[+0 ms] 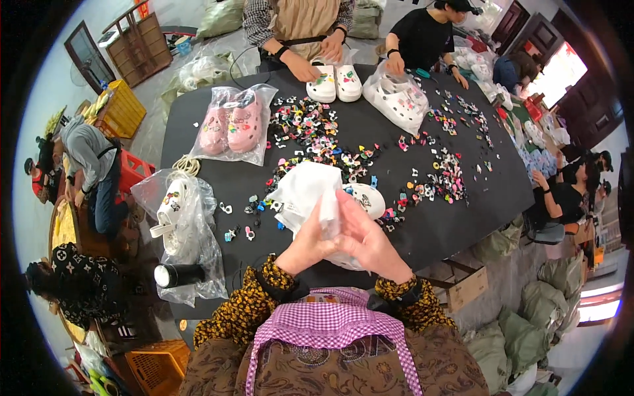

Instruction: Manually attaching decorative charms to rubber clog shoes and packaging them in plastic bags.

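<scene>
Above the near side of the dark tabletop (482, 208), the two hands are together, both clamped on one soft white sheet (307, 188). The left hand (308, 245) grips it from the left and below, and the right hand (368, 241) has its fingers closed on the gathered part, so that the thumbs come near each other. The wider, crumpled part of the sheet spreads forward and to the left of the hands. Whether something is inside the sheet, I cannot tell.

Just beyond the right hand there is a white clog (368, 200), partly hidden by the hand and the sheet. Farther forward from the hands, many small coloured charms (310, 125) lie loose in a heap, and more are scattered forward and to the right.

To the left of the hands, a white shoe (172, 206) lies in a clear plastic bag, and a black cylinder (183, 274) with a pale end rests on this bag. Forward and left, a pair of pink clogs (231, 129) is in another clear bag. Opposite the hands, a person in a beige apron (297, 23) touches a pair of white clogs (323, 84).
</scene>
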Demonstrator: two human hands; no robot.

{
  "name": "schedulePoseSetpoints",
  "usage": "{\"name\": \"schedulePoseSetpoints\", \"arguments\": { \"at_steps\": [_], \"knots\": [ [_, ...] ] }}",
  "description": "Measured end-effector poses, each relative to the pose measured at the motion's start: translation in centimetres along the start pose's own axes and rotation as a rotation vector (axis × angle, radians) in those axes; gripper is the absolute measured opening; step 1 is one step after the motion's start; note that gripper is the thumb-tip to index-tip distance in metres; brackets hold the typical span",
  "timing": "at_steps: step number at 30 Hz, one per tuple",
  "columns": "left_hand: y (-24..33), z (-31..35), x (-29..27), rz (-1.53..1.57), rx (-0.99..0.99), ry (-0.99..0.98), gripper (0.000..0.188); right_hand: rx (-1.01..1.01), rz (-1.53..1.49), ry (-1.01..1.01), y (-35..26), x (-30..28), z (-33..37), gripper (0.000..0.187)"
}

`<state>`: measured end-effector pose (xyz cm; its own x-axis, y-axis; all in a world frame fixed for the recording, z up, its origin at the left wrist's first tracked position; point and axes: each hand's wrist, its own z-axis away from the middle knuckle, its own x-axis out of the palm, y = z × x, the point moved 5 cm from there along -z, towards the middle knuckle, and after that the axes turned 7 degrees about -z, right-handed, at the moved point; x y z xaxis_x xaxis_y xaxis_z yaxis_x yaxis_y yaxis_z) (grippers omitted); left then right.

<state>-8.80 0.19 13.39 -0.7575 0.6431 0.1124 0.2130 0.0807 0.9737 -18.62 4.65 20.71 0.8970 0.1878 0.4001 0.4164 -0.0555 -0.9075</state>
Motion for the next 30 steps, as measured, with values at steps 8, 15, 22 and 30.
{"name": "schedulePoseSetpoints", "arguments": {
  "at_steps": [8,15,22,30],
  "knots": [
    [-1.0,1.0,-4.7,-0.163,-0.190,0.281,0.037,-0.060,0.399,0.209,0.5,-3.0,-0.6,0.043],
    [3.7,-0.5,-1.6,0.160,-0.304,-0.062,0.045,0.052,0.364,0.068,2.6,-7.3,-0.2,0.094],
    [1.9,0.7,-1.4,0.311,-0.353,0.050,0.043,-0.103,0.255,0.112,1.5,-5.3,0.5,0.043],
    [3.9,-0.3,-2.1,-0.175,-0.116,0.182,0.044,-0.328,0.430,0.474,0.9,-8.0,1.4,0.019]
  ]
}}
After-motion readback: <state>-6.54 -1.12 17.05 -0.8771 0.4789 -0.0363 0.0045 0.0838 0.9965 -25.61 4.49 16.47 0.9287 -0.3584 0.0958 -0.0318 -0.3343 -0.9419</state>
